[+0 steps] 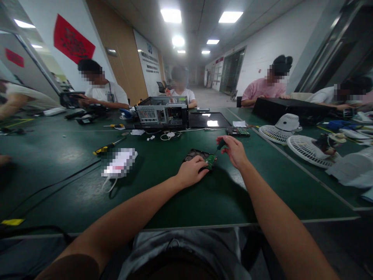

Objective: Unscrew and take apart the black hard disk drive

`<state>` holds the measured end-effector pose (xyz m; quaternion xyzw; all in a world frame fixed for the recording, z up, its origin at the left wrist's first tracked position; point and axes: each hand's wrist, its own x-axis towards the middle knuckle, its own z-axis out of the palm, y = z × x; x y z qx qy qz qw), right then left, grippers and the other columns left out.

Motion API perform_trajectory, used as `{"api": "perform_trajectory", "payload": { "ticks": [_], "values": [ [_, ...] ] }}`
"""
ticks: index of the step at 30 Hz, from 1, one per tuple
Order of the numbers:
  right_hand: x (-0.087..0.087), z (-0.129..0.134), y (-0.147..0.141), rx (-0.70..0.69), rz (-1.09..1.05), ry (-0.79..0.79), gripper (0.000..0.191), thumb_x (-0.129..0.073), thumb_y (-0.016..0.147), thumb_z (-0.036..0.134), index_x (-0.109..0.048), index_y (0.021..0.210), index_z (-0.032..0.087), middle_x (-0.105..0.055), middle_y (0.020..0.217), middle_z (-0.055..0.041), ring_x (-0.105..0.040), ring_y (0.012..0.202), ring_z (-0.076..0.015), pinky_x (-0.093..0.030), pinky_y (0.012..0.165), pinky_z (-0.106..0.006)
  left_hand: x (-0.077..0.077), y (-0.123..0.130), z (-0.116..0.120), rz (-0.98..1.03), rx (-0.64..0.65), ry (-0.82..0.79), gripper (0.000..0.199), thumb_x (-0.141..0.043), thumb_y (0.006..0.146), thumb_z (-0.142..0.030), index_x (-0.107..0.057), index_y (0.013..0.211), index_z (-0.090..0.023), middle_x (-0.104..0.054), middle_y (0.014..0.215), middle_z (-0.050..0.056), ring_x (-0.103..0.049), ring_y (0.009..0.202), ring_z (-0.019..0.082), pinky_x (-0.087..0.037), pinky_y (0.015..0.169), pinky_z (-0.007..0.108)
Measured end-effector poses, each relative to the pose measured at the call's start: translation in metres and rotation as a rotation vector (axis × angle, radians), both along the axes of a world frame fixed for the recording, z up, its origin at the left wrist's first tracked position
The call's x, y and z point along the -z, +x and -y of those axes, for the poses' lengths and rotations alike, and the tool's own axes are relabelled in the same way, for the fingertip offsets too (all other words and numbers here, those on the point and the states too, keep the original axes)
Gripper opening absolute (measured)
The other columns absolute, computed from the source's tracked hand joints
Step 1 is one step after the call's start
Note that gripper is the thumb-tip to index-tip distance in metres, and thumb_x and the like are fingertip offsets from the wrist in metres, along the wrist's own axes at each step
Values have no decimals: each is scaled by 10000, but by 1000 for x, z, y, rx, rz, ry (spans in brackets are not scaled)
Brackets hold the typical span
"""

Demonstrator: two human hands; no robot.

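Observation:
A hard drive (pixel 192 154) lies on the green tabletop with its green circuit board (pixel 211 159) facing up at the right end. My left hand (pixel 192 171) grips the drive's near side, fingers lying over part of the board. Between the fingers of my right hand (pixel 235 152) is a small screwdriver (pixel 221 144) with a dark handle. Its thin shaft slants down to the board's right edge; whether the tip sits in a screw is too small to tell.
Behind the drive stands an opened computer case (pixel 163 112). A second drive (pixel 237 132) lies back right, near white fan parts (pixel 310 149). A yellow-black screwdriver (pixel 104 149) and a blurred white item (pixel 120 162) lie left. Several people sit around the table.

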<state>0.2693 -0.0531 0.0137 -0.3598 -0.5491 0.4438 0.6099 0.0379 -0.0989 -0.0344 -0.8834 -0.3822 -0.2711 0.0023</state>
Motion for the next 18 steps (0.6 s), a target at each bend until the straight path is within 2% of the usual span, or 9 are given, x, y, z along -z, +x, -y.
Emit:
{"api": "perform_trajectory", "payload": {
  "ticks": [6,10,18],
  "values": [
    [2,-1,-2,-35,-65,-30,409,-711,847,593,-751,1075,255,-776,1035,-76,-716,961,-234,-573,638,-304,0,0,0,-4,3,-11,266,-624,986,-412,-710,1192,-266,-654,1220,42,-679,999,197,-588,829,306],
    [3,-4,-2,-66,-119,-51,455,-635,886,614,-753,1087,224,-780,1004,-99,-723,952,-248,-580,638,-317,-1,1,1,2,0,-11,266,-627,987,-410,-710,1195,-267,-656,1215,41,-680,998,197,-587,820,302],
    [3,-3,0,-23,-54,-51,391,-691,880,549,-769,1079,221,-771,1051,-96,-708,993,-244,-567,644,-292,-1,1,0,5,-3,-17,259,-635,981,-413,-715,1186,-276,-654,1210,32,-679,1002,197,-585,838,303]
  ]
}}
